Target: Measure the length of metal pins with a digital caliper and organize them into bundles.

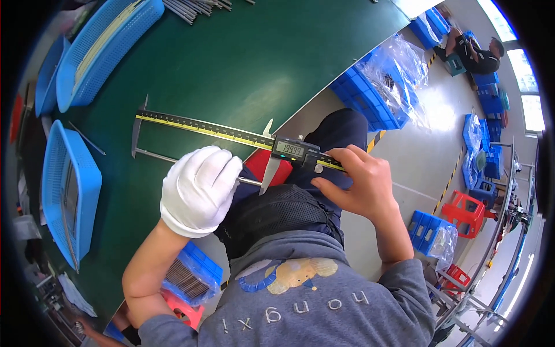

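Note:
A long digital caliper [202, 126] stretches across from the green table's edge to my lap, its jaws spread wide. Bare and closed, my right hand [369, 184] pinches the caliper's near end beside its display [289, 149]. My left hand [199, 188], in a white glove, is wrapped round a thin metal rod [155, 154]. One rod end meets the caliper's far jaw [136, 137]; the other shows beyond the glove, close to the sliding jaw [269, 173]. The glove hides the rod's middle.
Blue perforated baskets [92, 191] with long pieces stand at the left of the green table [231, 63]. A bundle of metal rods [188, 8] lies at its far side. Blue crates [364, 95] with plastic bags and a red stool [465, 214] are on the right. Another person [477, 56] sits far right.

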{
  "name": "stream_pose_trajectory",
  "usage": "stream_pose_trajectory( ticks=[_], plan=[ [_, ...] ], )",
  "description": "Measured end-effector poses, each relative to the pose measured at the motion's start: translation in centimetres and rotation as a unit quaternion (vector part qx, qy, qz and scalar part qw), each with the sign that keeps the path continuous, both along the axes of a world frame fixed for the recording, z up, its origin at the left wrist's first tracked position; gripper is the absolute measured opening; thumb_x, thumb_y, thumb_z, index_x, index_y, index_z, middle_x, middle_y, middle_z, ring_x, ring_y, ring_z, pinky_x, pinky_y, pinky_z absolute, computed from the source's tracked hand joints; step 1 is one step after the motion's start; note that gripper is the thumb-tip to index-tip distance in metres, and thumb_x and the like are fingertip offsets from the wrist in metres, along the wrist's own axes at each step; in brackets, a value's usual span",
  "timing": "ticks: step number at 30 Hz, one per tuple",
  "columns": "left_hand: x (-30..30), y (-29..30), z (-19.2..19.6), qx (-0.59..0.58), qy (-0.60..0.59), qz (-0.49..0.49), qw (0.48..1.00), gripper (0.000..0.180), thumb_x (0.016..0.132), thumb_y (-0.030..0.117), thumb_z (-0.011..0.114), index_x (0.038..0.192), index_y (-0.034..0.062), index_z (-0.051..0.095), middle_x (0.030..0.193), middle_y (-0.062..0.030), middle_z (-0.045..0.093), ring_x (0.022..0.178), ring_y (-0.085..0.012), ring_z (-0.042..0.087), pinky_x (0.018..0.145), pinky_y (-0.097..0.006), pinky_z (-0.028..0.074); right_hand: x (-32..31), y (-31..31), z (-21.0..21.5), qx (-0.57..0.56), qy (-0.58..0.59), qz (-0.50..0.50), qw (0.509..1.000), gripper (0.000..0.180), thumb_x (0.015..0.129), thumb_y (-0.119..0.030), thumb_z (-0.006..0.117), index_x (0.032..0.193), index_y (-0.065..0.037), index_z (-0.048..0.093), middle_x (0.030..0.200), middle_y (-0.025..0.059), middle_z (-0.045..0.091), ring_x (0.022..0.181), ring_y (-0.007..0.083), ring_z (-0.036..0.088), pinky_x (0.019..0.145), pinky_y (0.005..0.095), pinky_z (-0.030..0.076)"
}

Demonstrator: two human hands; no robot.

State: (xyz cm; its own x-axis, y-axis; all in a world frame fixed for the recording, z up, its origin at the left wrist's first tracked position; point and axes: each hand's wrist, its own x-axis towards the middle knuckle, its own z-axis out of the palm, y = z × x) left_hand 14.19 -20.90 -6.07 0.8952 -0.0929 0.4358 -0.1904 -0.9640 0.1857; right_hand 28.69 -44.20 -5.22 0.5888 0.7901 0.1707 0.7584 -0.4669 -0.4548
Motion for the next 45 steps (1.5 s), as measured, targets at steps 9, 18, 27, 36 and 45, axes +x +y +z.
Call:
stream_pose_trajectory(
  ticks=[9,18,27,36,45],
  plan=[
    [0.0,-0.1,0.0,-0.002,0.002,-0.002,1.0,0.034,0.06,0.008,0.07,0.094,0.0064,0.065,0.095,-0.0079,0.061,0.089,-0.0278,0.061,0.073,-0.038,0.052,0.0,-0.2,-0.1,0.006,0.01,-0.001,1.0,0.036,0.072,-0.038,0.074,0.088,-0.008,0.064,0.071,0.0043,0.058,0.056,0.0233,0.059,0.049,0.0337,0.045],
    [-1.0,0.5,0.5,-0.014,-0.003,-0.057,0.998,0.02,0.07,0.014,0.064,0.09,0.013,0.062,0.089,-0.0049,0.061,0.069,-0.0212,0.06,0.057,-0.034,0.051,0.6,0.0,-0.2,0.002,-0.015,-0.001,1.0,0.035,0.071,-0.038,0.075,0.083,-0.007,0.063,0.069,0.0052,0.057,0.057,0.0247,0.059,0.049,0.035,0.045],
    [8.4,13.6,8.5,0.18,-0.23,0.104,0.951,0.033,0.073,0.007,0.059,0.105,0.01,0.063,0.078,-0.0052,0.054,0.062,-0.0256,0.056,0.05,-0.036,0.047,0.4,0.0,-0.9,0.013,0.004,-0.004,1.0,0.032,0.069,-0.034,0.078,0.081,-0.007,0.064,0.066,0.0051,0.057,0.056,0.0233,0.06,0.049,0.0336,0.046],
    [12.2,24.6,3.7,0.071,0.132,0.296,0.943,0.032,0.093,0.025,0.039,0.101,0.0059,0.064,0.096,-0.0171,0.062,0.093,-0.035,0.058,0.084,-0.041,0.045,0.3,-0.2,-0.3,0.004,-0.007,-0.016,1.0,0.032,0.067,-0.029,0.079,0.082,-0.004,0.065,0.066,0.0052,0.058,0.052,0.0197,0.057,0.048,0.0307,0.044],
    [5.7,17.9,4.8,0.065,0.056,0.281,0.956,0.046,0.086,0.034,0.056,0.12,0.0024,0.052,0.116,-0.0168,0.058,0.107,-0.0337,0.056,0.09,-0.041,0.045,1.4,-0.2,-0.6,0.003,0.001,-0.002,1.0,0.032,0.068,-0.031,0.078,0.082,-0.006,0.064,0.064,0.0036,0.057,0.052,0.0197,0.058,0.047,0.0321,0.044]
  ],
)
